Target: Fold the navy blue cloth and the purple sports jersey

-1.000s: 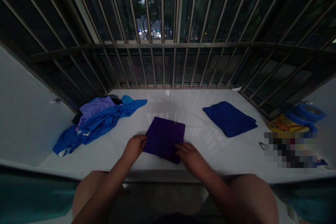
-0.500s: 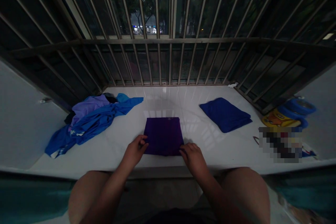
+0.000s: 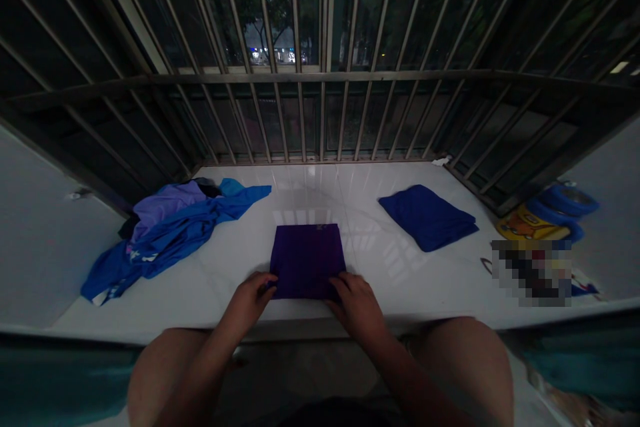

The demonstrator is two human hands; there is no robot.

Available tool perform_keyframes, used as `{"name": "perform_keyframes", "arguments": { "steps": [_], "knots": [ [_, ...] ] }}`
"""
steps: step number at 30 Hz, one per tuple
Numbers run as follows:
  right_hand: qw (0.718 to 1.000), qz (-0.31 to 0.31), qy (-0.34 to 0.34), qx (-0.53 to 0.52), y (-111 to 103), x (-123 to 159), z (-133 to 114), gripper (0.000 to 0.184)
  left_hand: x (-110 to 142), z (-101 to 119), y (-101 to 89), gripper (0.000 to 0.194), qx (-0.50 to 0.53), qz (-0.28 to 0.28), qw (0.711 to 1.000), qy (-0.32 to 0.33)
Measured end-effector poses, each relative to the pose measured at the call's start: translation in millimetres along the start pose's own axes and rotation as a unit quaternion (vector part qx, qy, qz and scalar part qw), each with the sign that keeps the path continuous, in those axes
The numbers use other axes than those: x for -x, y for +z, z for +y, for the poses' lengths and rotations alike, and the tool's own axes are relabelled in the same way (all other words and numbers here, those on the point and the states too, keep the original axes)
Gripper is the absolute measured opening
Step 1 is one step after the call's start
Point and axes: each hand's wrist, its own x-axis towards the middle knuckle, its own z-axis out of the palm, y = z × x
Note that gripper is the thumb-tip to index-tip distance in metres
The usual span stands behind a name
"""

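A folded purple garment (image 3: 307,259) lies flat as a neat rectangle on the white tiled ledge (image 3: 320,197) in front of me. It has a small pale mark at its far edge. At its near left corner, my left hand (image 3: 251,300) is closed, with thumb and fingertips pinching the edge. My right hand (image 3: 357,301) grips the near right corner, fingers over the top and thumb at the near edge. A folded dark blue garment (image 3: 427,217) rests apart, to the right.
Crumpled blue and lilac clothes (image 3: 175,230) are heaped on the left. To the right stand a yellow and blue container (image 3: 530,223) and a blurred-out item (image 3: 533,273). Metal bars (image 3: 323,77) close off the window behind the ledge.
My right hand has moved from the garment's right side onto its near right corner. My left hand has slid nearer to me along the left edge.
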Motion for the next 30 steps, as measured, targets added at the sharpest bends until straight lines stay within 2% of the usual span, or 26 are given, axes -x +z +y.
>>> {"name": "perform_keyframes", "arguments": {
  "steps": [1,4,9,13,16,20,22,25,28,30],
  "knots": [
    [1.0,-0.009,-0.003,0.006,1,-2,1,0.045,1,0,-0.3,0.024,0.002,0.003,1.0,-0.002],
    [0.999,-0.019,-0.014,0.024,2,-9,9,0.03,3,0,0.0,0.023,0.003,-0.004,1.0,0.006],
    [0.998,0.019,-0.021,0.056,-3,-6,32,0.037,13,0,11.3,0.022,-0.002,-0.029,0.996,0.084],
    [0.998,0.014,-0.026,0.054,-6,5,40,0.03,24,-3,19.5,0.025,-0.061,-0.003,0.989,0.137],
    [0.998,0.005,-0.055,0.03,-8,13,37,0.05,32,-10,19.5,0.026,-0.133,0.027,0.975,0.178],
    [0.994,-0.05,-0.093,0.009,-1,20,34,0.09,43,-24,19.0,0.047,-0.217,-0.013,0.949,0.227],
    [0.993,-0.063,-0.1,0.013,8,24,35,0.096,50,-31,20.8,0.05,-0.24,-0.025,0.938,0.248],
    [0.994,-0.027,-0.101,0.033,25,33,37,0.08,63,-39,24.7,0.039,-0.261,-0.007,0.93,0.259],
    [0.992,0.023,-0.109,0.053,35,44,36,0.058,74,-41,28.1,0.047,-0.265,0.007,0.924,0.277],
    [0.991,0.031,-0.118,0.062,35,49,33,0.045,78,-39,30.0,0.053,-0.255,0.009,0.92,0.296]
  ]
}}
